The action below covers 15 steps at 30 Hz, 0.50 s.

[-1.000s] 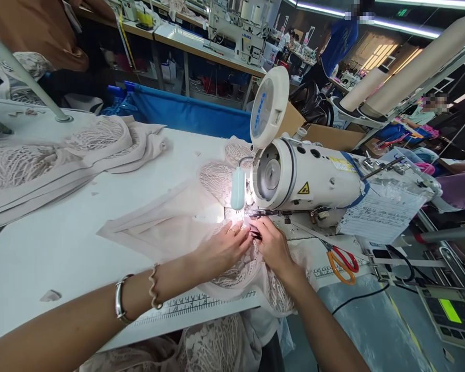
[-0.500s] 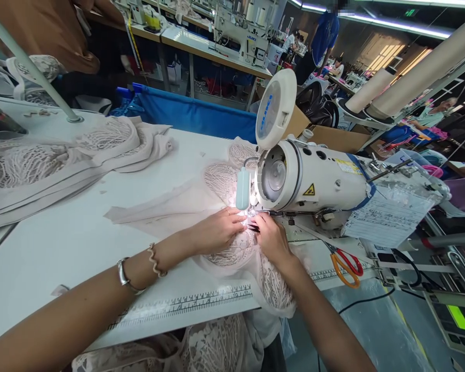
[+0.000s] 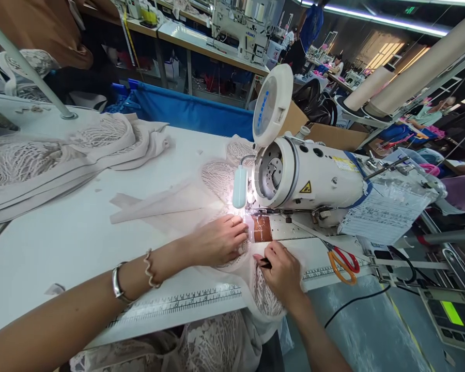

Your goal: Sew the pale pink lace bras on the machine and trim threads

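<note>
Left hand [image 3: 220, 240] pressed flat on lace fabric [image 3: 217, 181] at frame centre, just left of sewing machine [image 3: 310, 178] needle; right hand [image 3: 282, 268] lower right, grip pinched on small dark tool [image 3: 266, 264], fabric running toward upper left.

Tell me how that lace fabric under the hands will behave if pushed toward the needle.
The lace fabric is probably floppy: it drapes over the table edge and wrinkles around the left hand. Likely light, so it may bunch.

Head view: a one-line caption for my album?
Left hand presses pale beige lace fabric beside white sewing machine; right hand pinches small dark tool.
</note>
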Each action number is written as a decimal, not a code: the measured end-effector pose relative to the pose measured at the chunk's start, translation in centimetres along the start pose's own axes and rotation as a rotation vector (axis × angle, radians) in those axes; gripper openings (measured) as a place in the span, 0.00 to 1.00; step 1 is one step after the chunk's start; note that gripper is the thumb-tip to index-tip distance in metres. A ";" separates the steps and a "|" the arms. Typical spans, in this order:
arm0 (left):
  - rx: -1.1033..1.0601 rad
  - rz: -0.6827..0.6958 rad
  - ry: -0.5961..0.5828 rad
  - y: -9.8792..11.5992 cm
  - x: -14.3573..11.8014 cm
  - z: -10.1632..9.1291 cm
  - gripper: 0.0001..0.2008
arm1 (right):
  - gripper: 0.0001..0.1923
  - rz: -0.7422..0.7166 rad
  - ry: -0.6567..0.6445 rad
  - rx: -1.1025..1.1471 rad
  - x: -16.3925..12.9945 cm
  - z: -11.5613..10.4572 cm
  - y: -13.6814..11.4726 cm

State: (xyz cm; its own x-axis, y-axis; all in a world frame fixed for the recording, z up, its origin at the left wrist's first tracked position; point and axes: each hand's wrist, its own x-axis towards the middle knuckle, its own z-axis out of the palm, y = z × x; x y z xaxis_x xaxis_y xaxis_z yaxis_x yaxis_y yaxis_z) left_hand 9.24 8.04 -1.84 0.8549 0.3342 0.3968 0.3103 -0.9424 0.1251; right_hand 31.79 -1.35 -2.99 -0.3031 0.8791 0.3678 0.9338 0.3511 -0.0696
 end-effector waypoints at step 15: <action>-0.022 0.010 0.046 -0.6 0.2 0.2 0.13 | 0.38 0.069 -0.585 -0.097 7.2 -1.9 1.4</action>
State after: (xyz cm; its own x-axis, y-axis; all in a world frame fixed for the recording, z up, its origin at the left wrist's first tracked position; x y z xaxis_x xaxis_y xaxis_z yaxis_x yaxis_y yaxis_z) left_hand 9.27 8.66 -2.03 0.8375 0.3244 0.4398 0.2924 -0.9459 0.1409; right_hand 31.25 4.88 1.34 -0.2695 0.9402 -0.2085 0.9599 0.2796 0.0201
